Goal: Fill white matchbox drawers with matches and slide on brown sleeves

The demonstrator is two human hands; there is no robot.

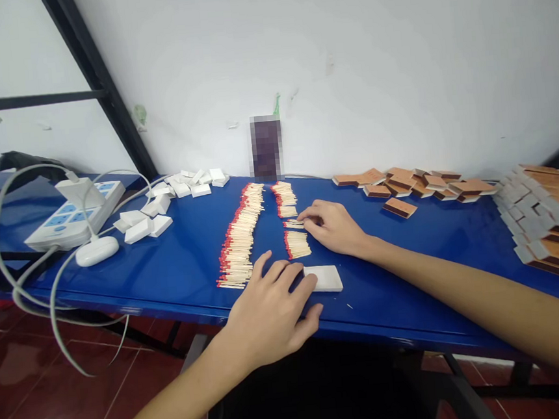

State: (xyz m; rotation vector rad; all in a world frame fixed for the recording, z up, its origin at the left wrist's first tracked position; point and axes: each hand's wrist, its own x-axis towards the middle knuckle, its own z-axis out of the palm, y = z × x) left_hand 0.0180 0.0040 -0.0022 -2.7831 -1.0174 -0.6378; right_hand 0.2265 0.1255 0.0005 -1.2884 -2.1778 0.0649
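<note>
My left hand point(274, 304) is open, palm down with fingers spread, low over the table's front part. Its fingertips reach the left end of a white matchbox tray point(328, 278); whether they press on it I cannot tell. Beyond it, my right hand point(332, 226) has thumb and forefinger closed at the plain ends of a few matchsticks point(292, 224). These lie in a gap in a short row of red-headed matches, between an upper group point(286, 199) and a lower group point(297, 243). A longer row of matches point(239, 239) runs alongside on the left.
White trays point(148, 219) lie loosely piled at back left, beside a power strip point(74, 214) with looping cables and a white adapter point(97, 251). Brown matchbox sleeves point(397, 183) are scattered at back right. Stacked matchboxes point(554, 218) stand far right. A blurred dark object point(267, 146) stands against the wall.
</note>
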